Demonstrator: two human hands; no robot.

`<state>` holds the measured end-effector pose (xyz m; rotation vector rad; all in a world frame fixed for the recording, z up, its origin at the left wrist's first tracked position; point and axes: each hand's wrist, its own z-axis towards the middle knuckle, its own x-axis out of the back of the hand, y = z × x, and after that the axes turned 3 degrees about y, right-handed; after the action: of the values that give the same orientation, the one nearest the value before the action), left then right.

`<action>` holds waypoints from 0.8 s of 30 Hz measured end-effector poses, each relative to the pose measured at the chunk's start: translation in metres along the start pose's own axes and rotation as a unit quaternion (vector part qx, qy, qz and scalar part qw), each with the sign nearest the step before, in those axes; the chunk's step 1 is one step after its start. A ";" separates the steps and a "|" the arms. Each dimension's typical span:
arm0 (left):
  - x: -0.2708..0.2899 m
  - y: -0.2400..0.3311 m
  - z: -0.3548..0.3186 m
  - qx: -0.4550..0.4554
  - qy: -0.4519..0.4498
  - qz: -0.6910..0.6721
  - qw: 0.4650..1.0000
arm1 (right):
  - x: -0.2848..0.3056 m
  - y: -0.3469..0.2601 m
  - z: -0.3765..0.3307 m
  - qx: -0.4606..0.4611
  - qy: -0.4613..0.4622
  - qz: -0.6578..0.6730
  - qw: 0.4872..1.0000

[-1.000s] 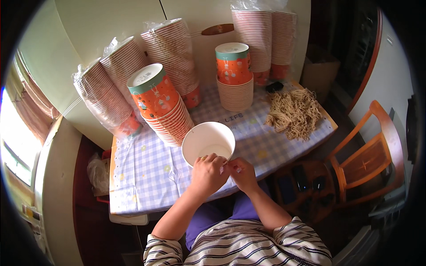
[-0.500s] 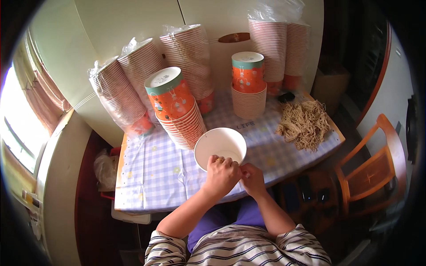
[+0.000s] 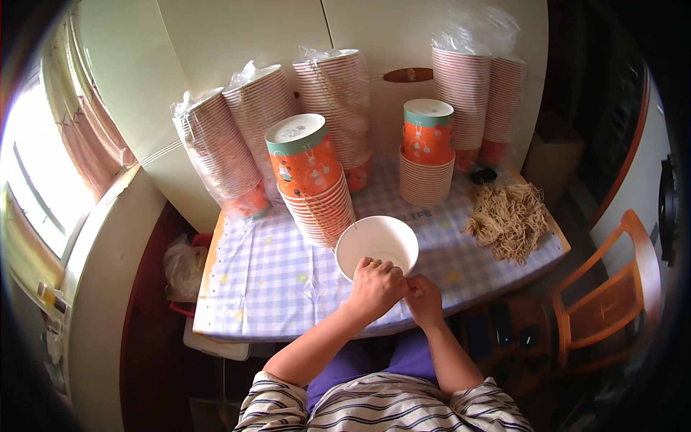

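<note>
A white-lined paper bucket (image 3: 371,239) faces me with its open mouth, near the front edge of the table. Over its near rim curl the fingers of my left hand (image 3: 377,286), closed on it; a ring shows on one finger. Tight beside it, at the bucket's right near side, my right hand (image 3: 424,299) is closed in a pinch. Whatever lies between its fingertips is too small and hidden to name. Just beyond the bucket stands a stack of upside-down orange and green paper buckets (image 3: 306,169), with a thin string running down its side.
A second inverted stack (image 3: 427,155) stands further right. Tall plastic-wrapped stacks (image 3: 216,151) line the back of the checked tablecloth (image 3: 252,302). A heap of tan strings (image 3: 508,222) lies at the right, near a small black object (image 3: 484,176). A wooden chair (image 3: 604,295) stands beyond the table.
The whole view has shifted, so the table and stacks sit further right and slightly lower. Both hands keep nearly the same hold at the bucket's near rim.
</note>
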<state>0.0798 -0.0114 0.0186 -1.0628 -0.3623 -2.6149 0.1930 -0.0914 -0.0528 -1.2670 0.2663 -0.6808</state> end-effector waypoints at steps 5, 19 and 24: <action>0.000 -0.001 -0.006 0.059 -0.036 -0.029 0.997 | 0.000 0.007 -0.003 -0.004 -0.002 -0.001 1.000; 0.047 -0.032 -0.016 0.184 -0.004 -0.168 0.968 | 0.007 0.017 -0.014 -0.221 -0.132 0.397 0.881; 0.048 -0.027 -0.016 0.255 0.056 -0.223 0.939 | -0.005 0.000 -0.021 -0.123 -0.050 0.252 0.959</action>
<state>0.0268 0.0000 0.0383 -0.7059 -1.3036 -2.6861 0.1774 -0.1047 -0.0601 -1.3905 0.5806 -0.1475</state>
